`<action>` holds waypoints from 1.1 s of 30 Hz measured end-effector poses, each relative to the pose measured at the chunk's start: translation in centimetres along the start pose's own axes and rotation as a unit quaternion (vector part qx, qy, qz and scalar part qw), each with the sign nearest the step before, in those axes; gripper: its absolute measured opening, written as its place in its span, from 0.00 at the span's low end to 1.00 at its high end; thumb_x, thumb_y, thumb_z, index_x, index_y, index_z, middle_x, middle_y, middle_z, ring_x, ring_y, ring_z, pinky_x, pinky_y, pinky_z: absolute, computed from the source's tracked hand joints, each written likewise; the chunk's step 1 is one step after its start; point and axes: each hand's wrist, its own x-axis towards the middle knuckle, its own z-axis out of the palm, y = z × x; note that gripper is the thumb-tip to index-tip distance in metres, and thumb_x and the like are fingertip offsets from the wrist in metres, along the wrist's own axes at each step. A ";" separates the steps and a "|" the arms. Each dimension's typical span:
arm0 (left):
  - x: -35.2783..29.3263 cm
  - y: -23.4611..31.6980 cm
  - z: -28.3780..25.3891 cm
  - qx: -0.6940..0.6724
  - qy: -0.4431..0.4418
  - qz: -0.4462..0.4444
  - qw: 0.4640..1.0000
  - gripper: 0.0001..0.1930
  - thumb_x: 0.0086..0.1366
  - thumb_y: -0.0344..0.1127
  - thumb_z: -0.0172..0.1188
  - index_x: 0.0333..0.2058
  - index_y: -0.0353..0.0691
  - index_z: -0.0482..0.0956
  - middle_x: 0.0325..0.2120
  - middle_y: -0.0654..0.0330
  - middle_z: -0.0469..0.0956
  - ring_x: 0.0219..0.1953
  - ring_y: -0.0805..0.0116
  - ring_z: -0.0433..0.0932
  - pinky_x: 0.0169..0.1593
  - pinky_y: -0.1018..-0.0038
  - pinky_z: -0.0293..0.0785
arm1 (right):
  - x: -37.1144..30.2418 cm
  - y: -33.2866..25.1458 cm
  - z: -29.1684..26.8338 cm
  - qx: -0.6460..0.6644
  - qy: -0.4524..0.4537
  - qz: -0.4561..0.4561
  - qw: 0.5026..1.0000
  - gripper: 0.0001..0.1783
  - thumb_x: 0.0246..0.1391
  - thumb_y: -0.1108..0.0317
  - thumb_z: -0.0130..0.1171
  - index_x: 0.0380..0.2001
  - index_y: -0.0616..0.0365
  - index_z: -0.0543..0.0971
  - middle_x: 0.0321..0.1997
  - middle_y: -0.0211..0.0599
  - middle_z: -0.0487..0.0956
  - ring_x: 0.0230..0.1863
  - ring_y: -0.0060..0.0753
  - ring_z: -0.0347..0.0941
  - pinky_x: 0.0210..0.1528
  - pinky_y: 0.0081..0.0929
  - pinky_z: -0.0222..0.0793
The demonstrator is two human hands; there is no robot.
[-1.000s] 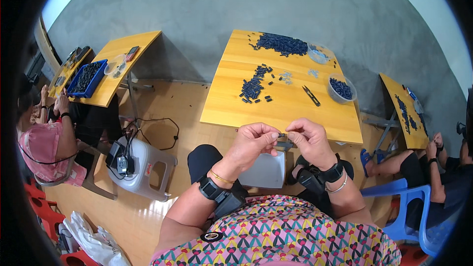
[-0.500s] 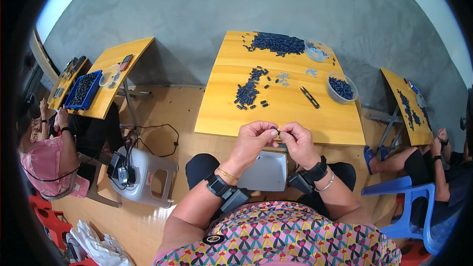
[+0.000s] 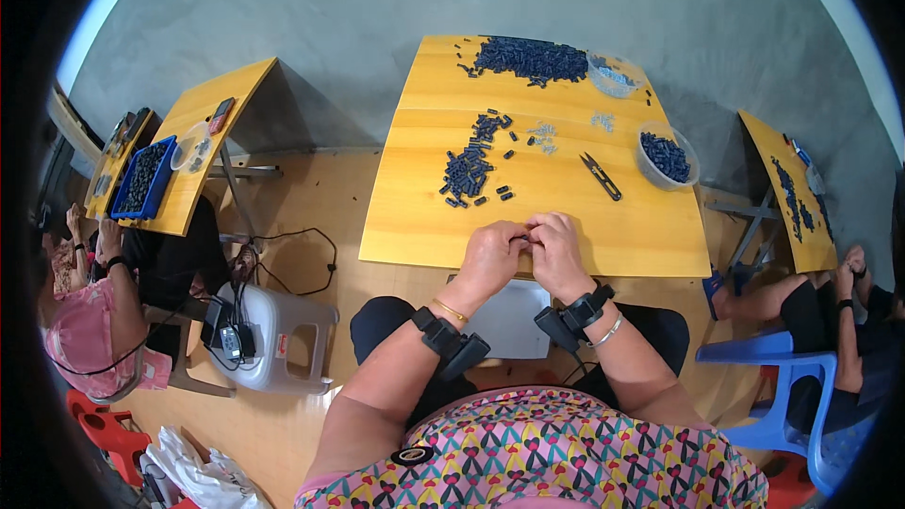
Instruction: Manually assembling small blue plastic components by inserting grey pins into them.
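Over the front edge of the yellow table (image 3: 415, 231), my left hand (image 3: 494, 254) and my right hand (image 3: 558, 253) meet, fingertips pinched together. Between them shows a bit of a small dark piece (image 3: 520, 238), mostly covered by the fingers. It looks like the small dark cylindrical pieces in the loose pile (image 3: 467, 174) beyond my left hand. A few small pale parts (image 3: 543, 138) lie past my fingers, with another little group (image 3: 602, 122) to their right. Black thread snips (image 3: 600, 176) rest on the table beyond my right hand.
A clear tub of dark pieces (image 3: 666, 158) stands at the table's right edge. Farther back are a large dark heap (image 3: 533, 59) and a tub of pale parts (image 3: 615, 76). Below the table edge sits a white tray (image 3: 509, 325). Co-workers sit on both sides; a grey stool (image 3: 273, 344) holds cables.
Both hands have drawn closer together, and the right hand's fingers now fold over the small dark piece, hiding more of it. The view has shifted slightly.
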 end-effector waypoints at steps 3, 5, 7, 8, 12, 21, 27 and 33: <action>0.1 0.7 -0.2 0.038 -0.008 0.025 0.999 0.07 0.49 0.23 0.57 0.30 0.34 0.78 0.24 0.49 0.76 0.26 0.53 0.75 0.30 0.69 0.71 | 0.0 0.2 -0.6 -0.009 -0.001 -0.007 1.000 0.05 0.37 0.78 0.56 0.21 0.61 0.71 0.35 0.40 0.72 0.41 0.47 0.65 0.44 0.39 0.60; 0.0 0.8 -0.2 0.042 -0.004 0.041 0.998 0.06 0.49 0.23 0.57 0.29 0.34 0.78 0.23 0.50 0.75 0.26 0.52 0.75 0.31 0.68 0.71 | -0.1 0.7 -1.1 0.051 -0.007 -0.022 0.998 0.04 0.40 0.76 0.56 0.20 0.62 0.71 0.33 0.40 0.72 0.39 0.46 0.64 0.44 0.39 0.59; -0.1 0.7 -0.1 0.046 0.000 0.057 0.997 0.06 0.49 0.23 0.57 0.29 0.34 0.78 0.22 0.50 0.74 0.26 0.51 0.74 0.31 0.66 0.71 | 0.3 0.9 -2.0 0.050 -0.026 0.026 0.998 0.04 0.43 0.73 0.55 0.20 0.61 0.71 0.32 0.40 0.72 0.39 0.45 0.64 0.44 0.39 0.59; -0.2 0.5 -0.1 0.056 -0.001 0.053 0.997 0.06 0.49 0.22 0.56 0.29 0.34 0.78 0.23 0.50 0.74 0.27 0.51 0.74 0.32 0.66 0.71 | 0.5 0.7 -2.3 0.049 -0.045 0.074 0.995 0.06 0.45 0.71 0.54 0.20 0.61 0.72 0.32 0.40 0.71 0.38 0.45 0.64 0.43 0.39 0.58; -0.4 0.2 0.0 0.082 0.001 0.050 0.995 0.08 0.48 0.21 0.54 0.29 0.35 0.77 0.22 0.50 0.74 0.28 0.51 0.74 0.32 0.65 0.71 | 0.9 -0.6 -1.8 -0.057 -0.087 0.014 0.994 0.08 0.49 0.67 0.51 0.21 0.59 0.73 0.31 0.39 0.71 0.38 0.44 0.63 0.44 0.39 0.56; 0.0 1.2 -0.5 0.092 -0.016 0.059 0.994 0.07 0.45 0.20 0.54 0.26 0.34 0.75 0.22 0.51 0.73 0.28 0.51 0.73 0.32 0.64 0.70 | 1.3 -0.8 -1.7 -0.076 -0.118 0.029 0.990 0.08 0.49 0.68 0.47 0.23 0.57 0.75 0.30 0.38 0.70 0.40 0.43 0.61 0.45 0.39 0.54; 0.0 0.3 -0.1 0.103 0.023 0.119 0.987 0.05 0.43 0.20 0.55 0.22 0.35 0.73 0.20 0.53 0.71 0.28 0.53 0.71 0.32 0.63 0.67 | 1.8 -1.2 -2.1 -0.122 -0.185 0.043 0.974 0.09 0.47 0.67 0.48 0.21 0.54 0.77 0.29 0.37 0.70 0.38 0.42 0.61 0.42 0.39 0.53; 0.0 -0.2 0.1 0.110 0.023 0.114 0.987 0.04 0.43 0.21 0.55 0.20 0.37 0.72 0.20 0.54 0.71 0.28 0.54 0.71 0.32 0.64 0.63 | 2.0 -1.1 -1.9 -0.138 -0.202 0.042 0.969 0.09 0.46 0.67 0.49 0.19 0.54 0.78 0.28 0.38 0.70 0.38 0.41 0.62 0.42 0.39 0.52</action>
